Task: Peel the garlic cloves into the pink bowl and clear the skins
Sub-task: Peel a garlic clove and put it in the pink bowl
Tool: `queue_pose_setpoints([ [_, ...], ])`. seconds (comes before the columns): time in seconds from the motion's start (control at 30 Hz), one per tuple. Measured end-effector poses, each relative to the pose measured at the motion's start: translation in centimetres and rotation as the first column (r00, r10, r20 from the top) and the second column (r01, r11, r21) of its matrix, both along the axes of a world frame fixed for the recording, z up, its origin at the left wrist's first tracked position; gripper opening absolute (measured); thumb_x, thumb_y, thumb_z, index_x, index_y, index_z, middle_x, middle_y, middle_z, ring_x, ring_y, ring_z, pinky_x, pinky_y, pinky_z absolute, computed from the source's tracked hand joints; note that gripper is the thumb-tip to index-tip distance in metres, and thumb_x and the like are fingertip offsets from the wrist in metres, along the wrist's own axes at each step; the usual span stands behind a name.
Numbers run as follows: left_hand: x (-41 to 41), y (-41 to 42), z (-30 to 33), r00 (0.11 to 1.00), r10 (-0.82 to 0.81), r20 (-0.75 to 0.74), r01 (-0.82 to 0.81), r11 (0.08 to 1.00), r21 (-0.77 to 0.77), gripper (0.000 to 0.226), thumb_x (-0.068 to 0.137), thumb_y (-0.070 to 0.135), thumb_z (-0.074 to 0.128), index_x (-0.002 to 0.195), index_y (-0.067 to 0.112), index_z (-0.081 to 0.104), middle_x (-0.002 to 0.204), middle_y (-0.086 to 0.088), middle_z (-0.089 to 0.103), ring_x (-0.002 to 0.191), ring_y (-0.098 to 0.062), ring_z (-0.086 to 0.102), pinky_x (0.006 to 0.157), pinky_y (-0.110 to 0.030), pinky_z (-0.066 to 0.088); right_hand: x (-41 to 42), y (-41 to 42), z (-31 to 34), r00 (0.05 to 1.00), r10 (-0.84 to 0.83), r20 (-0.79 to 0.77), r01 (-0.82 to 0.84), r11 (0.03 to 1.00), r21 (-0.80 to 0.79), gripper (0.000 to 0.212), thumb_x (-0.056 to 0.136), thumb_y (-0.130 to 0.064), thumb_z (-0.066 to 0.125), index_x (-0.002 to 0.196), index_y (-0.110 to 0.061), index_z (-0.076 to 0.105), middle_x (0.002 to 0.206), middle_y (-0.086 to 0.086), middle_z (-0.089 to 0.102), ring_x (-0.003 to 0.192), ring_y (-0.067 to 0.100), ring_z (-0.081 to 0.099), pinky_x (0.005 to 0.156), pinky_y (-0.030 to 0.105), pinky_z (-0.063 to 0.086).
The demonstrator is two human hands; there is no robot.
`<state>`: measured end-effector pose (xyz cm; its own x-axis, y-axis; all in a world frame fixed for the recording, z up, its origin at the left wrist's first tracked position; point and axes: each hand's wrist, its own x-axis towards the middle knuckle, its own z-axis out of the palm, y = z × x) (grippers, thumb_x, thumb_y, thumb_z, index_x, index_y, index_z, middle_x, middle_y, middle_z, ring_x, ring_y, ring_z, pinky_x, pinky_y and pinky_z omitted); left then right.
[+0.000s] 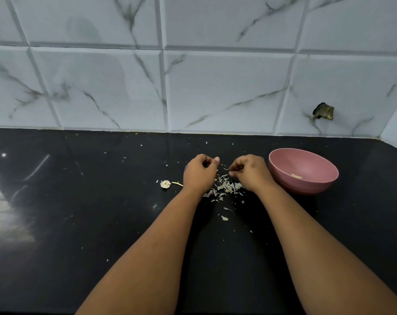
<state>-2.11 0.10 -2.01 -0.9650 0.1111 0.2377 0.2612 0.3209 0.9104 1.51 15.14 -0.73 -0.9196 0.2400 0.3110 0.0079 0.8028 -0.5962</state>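
Note:
My left hand [201, 172] and my right hand [249, 171] hover side by side over the black counter, both with fingers curled inward. Their palms face away, so whatever is inside them is hidden. Under and between them lies a pile of pale garlic skins [224, 187]. The pink bowl [281, 164] stands just right of my right hand, with one pale piece of garlic [297, 176] lying in it. A garlic root base [165, 184] and a thin stem [177, 183] lie left of my left wrist.
Small skin flakes [224, 218] are scattered over the glossy black counter [102, 201], which meets a marbled tile wall [193, 87] at the back. The wall turns a corner at the far right, and a dark chipped hole [323, 111] sits above the bowl.

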Motion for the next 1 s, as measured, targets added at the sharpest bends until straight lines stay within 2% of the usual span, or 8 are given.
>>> queue_pose_setpoints([
  [0.3,0.1,0.1,0.3,1.0,-0.001,-0.003,0.001,1.0,0.008,0.024,0.092,0.037,0.063,0.073,0.027,0.055,0.07,0.007,0.059,0.066,-0.012,0.053,0.07,-0.033,0.048,0.0,-0.9,1.2,0.965,0.018,-0.261,0.059,0.957,0.283,0.012,0.087,-0.01,0.063,0.094,-0.01,0.074,0.092,0.009,0.067,0.086,0.025,0.06,0.072,0.032,0.043],
  [0.4,0.2,0.0,0.2,1.0,0.004,-0.002,-0.004,1.0,0.012,0.022,0.092,0.037,0.064,0.075,0.026,0.056,0.068,0.008,0.059,0.063,-0.01,0.052,0.067,-0.031,0.047,-0.1,-1.4,0.5,1.0,-0.017,-0.024,0.025,0.924,0.381,0.017,0.089,-0.007,0.057,0.096,-0.009,0.072,0.097,0.012,0.064,0.094,0.029,0.059,0.076,0.034,0.046],
  [0.5,0.2,0.0,0.2,1.0,0.001,0.0,-0.001,1.0,0.02,0.02,0.091,0.035,0.065,0.076,0.025,0.057,0.067,0.008,0.059,0.062,-0.01,0.052,0.067,-0.032,0.048,-0.1,-1.4,0.5,0.987,-0.013,-0.162,0.067,0.941,0.333,0.015,0.087,0.0,0.056,0.092,-0.004,0.07,0.095,0.014,0.061,0.094,0.028,0.056,0.075,0.034,0.04],
  [0.6,0.2,-0.1,0.4,1.0,0.005,-0.002,-0.005,0.999,0.033,0.02,0.091,0.034,0.065,0.076,0.025,0.057,0.067,0.008,0.059,0.063,-0.011,0.053,0.067,-0.032,0.048,0.0,-1.4,0.7,0.999,-0.031,-0.019,0.035,0.93,0.367,0.016,0.086,0.001,0.056,0.091,-0.007,0.069,0.098,0.013,0.06,0.094,0.03,0.058,0.074,0.033,0.042],
  [0.7,0.3,0.0,0.3,1.0,-0.002,-0.001,0.002,1.0,0.023,0.02,0.091,0.034,0.066,0.075,0.025,0.057,0.067,0.008,0.059,0.062,-0.01,0.052,0.066,-0.03,0.047,-0.1,-1.4,0.8,0.989,-0.042,-0.141,0.085,0.946,0.312,0.016,0.084,0.003,0.056,0.089,-0.004,0.068,0.096,0.015,0.06,0.092,0.03,0.056,0.074,0.035,0.043],
  [0.83,0.1,-0.1,0.1,1.0,0.001,-0.011,-0.001,1.0,0.018,0.018,0.091,0.031,0.065,0.076,0.026,0.058,0.068,0.01,0.059,0.061,-0.007,0.051,0.064,-0.027,0.043,-0.3,-1.8,0.7,0.996,-0.063,0.062,0.034,0.923,0.384,0.02,0.085,0.001,0.057,0.097,-0.008,0.071,0.103,0.011,0.062,0.095,0.03,0.06,0.077,0.033,0.048],
  [0.93,0.3,-0.2,0.2,1.0,-0.018,-0.014,0.018,0.999,0.037,0.004,0.092,0.024,0.064,0.092,0.025,0.068,0.077,0.011,0.063,0.069,-0.006,0.055,0.07,-0.027,0.047,-0.3,-1.6,0.4,0.978,-0.09,0.188,0.016,0.932,0.361,0.023,0.082,0.005,0.057,0.093,-0.008,0.072,0.1,0.012,0.068,0.091,0.03,0.065,0.082,0.036,0.055],
  [1.0,0.4,-0.2,0.2,0.999,-0.037,-0.014,0.038,0.995,0.096,0.021,0.092,0.018,0.066,0.111,0.023,0.072,0.083,0.009,0.067,0.073,-0.005,0.058,0.076,-0.025,0.051,-0.3,-1.4,0.3,0.985,-0.086,0.151,0.032,0.944,0.328,0.02,0.084,0.003,0.058,0.091,-0.011,0.071,0.098,0.01,0.068,0.09,0.028,0.064,0.08,0.033,0.053],
])
